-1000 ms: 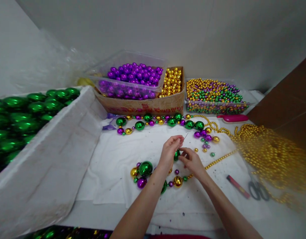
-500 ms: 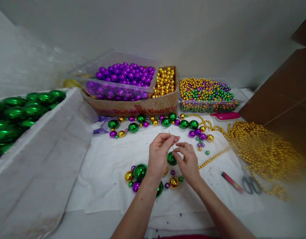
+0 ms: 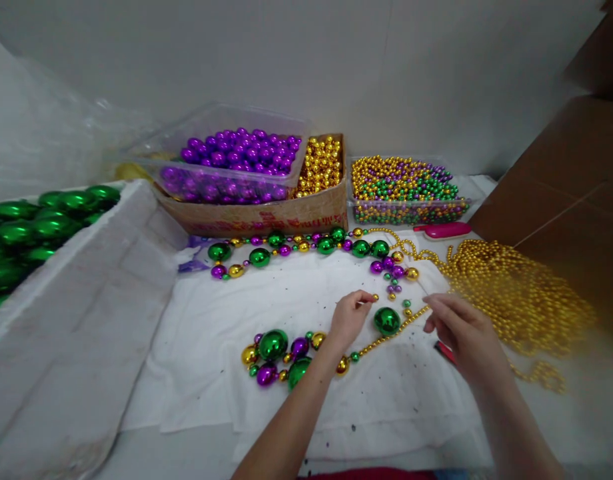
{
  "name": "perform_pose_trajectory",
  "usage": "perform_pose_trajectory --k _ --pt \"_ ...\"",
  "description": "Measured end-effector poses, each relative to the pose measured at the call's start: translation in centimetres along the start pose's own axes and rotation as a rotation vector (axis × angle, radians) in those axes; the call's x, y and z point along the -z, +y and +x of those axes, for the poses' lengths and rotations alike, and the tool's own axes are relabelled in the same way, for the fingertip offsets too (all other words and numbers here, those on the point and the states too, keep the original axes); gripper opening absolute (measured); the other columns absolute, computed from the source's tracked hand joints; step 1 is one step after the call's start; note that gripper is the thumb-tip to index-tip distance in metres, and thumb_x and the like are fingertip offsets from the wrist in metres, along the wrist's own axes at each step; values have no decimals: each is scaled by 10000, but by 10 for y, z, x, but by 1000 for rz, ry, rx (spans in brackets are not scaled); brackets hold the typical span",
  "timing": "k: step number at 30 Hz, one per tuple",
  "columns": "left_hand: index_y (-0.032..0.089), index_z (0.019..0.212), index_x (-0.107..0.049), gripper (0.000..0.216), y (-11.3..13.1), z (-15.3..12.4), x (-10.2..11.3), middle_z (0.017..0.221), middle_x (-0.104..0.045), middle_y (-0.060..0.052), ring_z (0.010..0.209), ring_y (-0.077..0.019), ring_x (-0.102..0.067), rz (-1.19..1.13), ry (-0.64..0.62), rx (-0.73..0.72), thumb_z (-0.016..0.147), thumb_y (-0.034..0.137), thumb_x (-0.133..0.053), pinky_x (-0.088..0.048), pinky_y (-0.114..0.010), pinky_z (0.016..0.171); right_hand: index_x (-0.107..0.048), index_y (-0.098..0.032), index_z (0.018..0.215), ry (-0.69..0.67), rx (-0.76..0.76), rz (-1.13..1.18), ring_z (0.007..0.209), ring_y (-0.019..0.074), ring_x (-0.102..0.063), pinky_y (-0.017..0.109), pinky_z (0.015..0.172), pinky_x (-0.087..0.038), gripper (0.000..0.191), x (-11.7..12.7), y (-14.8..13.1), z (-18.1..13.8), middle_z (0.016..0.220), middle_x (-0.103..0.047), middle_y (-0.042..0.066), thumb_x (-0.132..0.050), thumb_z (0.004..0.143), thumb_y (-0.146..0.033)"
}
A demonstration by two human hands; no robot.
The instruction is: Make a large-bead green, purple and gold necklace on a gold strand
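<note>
My left hand (image 3: 349, 319) rests on the white cloth (image 3: 211, 333) with thumb and forefinger pinched at a small gold bead (image 3: 375, 298). My right hand (image 3: 461, 332) hovers to the right, fingers pinched together; what they hold is too fine to make out. Between the hands lies a large green bead (image 3: 387, 321). A strung cluster of green, purple and gold beads (image 3: 279, 352) lies left of my left wrist. A thin gold bead strand (image 3: 401, 327) runs from it toward my right hand.
At the back stand a tub of purple beads (image 3: 236, 155), a cardboard box with gold beads (image 3: 320, 167) and a tub of small mixed beads (image 3: 404, 187). Large green beads (image 3: 31, 227) fill a white box at left. A gold strand pile (image 3: 511, 293) lies right, with a beaded strand (image 3: 296, 245) and a pink tool (image 3: 444, 231) behind.
My hands have parted: the right one has swung out to the right, the left one has dropped to the cloth. The large green bead now lies between them. The view has shifted right.
</note>
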State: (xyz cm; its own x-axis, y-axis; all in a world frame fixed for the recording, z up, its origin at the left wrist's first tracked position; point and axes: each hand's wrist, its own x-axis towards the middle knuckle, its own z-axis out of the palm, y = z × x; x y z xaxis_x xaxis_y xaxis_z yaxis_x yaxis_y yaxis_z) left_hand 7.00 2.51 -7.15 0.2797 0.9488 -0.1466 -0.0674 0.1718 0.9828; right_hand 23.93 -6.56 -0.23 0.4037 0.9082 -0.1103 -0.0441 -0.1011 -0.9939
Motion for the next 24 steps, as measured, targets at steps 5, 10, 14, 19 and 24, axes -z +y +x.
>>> perform_pose_trajectory --k 5,10,14,19,24 --pt "244 653 -702 156 -5 0 -30 760 -661 -25 799 -219 -548 68 -55 -62 655 102 -638 -379 -300 835 -614 -244 777 -64 5 467 419 77 -97 210 353 -95 109 15 -36 -14 537 -184 -80 -629 803 -349" --pt "244 706 -681 208 -6 13 -33 922 -599 -58 1063 -259 -471 52 2 -67 626 54 -652 -309 -305 956 -576 -288 737 -17 136 508 438 110 -54 225 348 -97 153 32 -63 -31 556 -127 -67 -544 861 -372" --pt "214 593 -620 224 -12 19 -27 832 -548 -50 1016 -238 -491 -27 36 -1 601 -9 -645 -347 -296 908 -626 -251 824 -31 23 409 436 87 -186 213 372 -159 83 25 -44 -22 534 -246 -61 -641 786 -322" --pt "162 739 -671 121 -4 13 -4 733 -584 -39 723 -169 -567 -234 9 167 660 71 -669 -450 -315 764 -642 -199 938 -13 -98 75 447 84 -326 201 394 -183 292 13 -6 -17 521 -391 -49 -681 740 -410" --pt "129 895 -676 147 14 -5 36 901 -647 -90 779 -130 -610 -521 46 233 768 113 -605 -491 -269 803 -650 -168 904 -236 -158 -223 430 101 -379 217 428 -263 327 -3 18 -35 465 -394 -59 -606 782 -469"
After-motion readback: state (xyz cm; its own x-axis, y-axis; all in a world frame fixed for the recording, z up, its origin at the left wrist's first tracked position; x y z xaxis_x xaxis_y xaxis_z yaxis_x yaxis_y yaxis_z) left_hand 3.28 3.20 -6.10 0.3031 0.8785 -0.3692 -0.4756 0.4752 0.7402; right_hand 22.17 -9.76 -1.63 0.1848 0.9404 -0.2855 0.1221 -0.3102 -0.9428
